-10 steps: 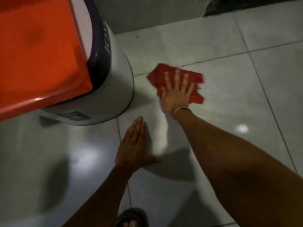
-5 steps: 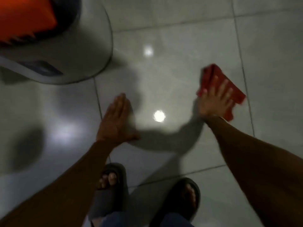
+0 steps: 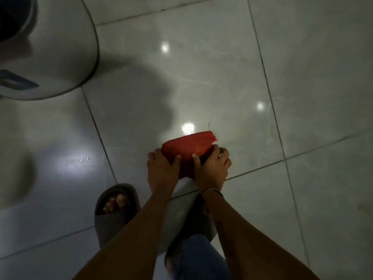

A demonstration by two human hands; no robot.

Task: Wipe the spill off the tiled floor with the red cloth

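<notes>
Far left: rounded pale bin [image 3: 50,63], smooth plastic, curved base on the floor [image 3: 201,77], dark rim at the top corner. Glossy grey-green tiles with faint marbling, thin dark grout lines, bright lamp reflections. A few tiny droplets [image 3: 84,159] glinting on the tile left of centre, well apart from the cloth. Below them, a dark rubbery slide sandal [image 3: 113,215], toes showing.

Centre: left hand [image 3: 161,170], fingers curled over the cloth's left edge, thumb pressed on its near face, closed on the fabric. Red cloth [image 3: 187,148] bunched into a rounded, folded hump between both hands, near the middle of the view, above a grout line; whether it touches the tile cannot be told. Plain red weave, soft and matte, frayed at the right corner with a loose thread [image 3: 210,122] sticking up. Long axis roughly left to right, right end tilted away from the person.

Right hand [image 3: 214,168] clasping the cloth's right end, thumb on the front, ring [image 3: 221,155] on one finger, thin bangle [image 3: 212,190] at the wrist. Blue denim [image 3: 195,257] at the bottom.
</notes>
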